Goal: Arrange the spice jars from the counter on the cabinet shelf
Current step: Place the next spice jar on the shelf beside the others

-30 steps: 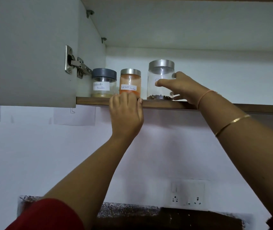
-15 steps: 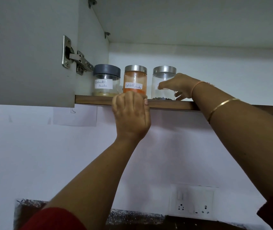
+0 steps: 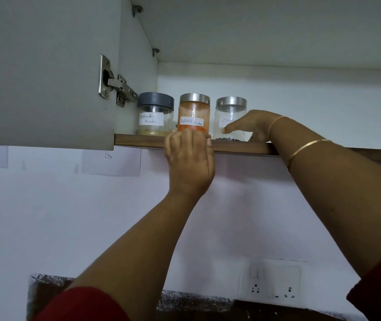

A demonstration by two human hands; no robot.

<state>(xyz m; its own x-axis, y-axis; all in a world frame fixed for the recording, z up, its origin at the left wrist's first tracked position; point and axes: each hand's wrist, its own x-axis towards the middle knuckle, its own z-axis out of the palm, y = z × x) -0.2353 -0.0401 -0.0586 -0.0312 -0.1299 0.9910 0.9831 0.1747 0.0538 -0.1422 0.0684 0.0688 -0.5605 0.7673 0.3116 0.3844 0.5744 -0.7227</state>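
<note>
Three spice jars stand in a row at the left end of the wooden cabinet shelf [image 3: 238, 148]. The coriander powder jar [image 3: 156, 115] has a grey lid. The red chilli powder jar [image 3: 194, 114] and the nearly empty cloves jar [image 3: 227, 112] have steel lids. My right hand [image 3: 253, 126] holds the cloves jar from its right side, thumb across the front label. My left hand [image 3: 189, 158] has its fingers curled over the shelf's front edge, just below the red chilli jar.
The open cabinet door [image 3: 45, 70] with its metal hinge [image 3: 115, 86] hangs at the left. To the right of the cloves jar the shelf runs on bare. On the wall below are a double socket [image 3: 271, 282] and taped papers [image 3: 110, 161].
My right hand has brought the cloves jar down and back onto the shelf, beside the red chilli jar. My left hand has stayed on the shelf edge.
</note>
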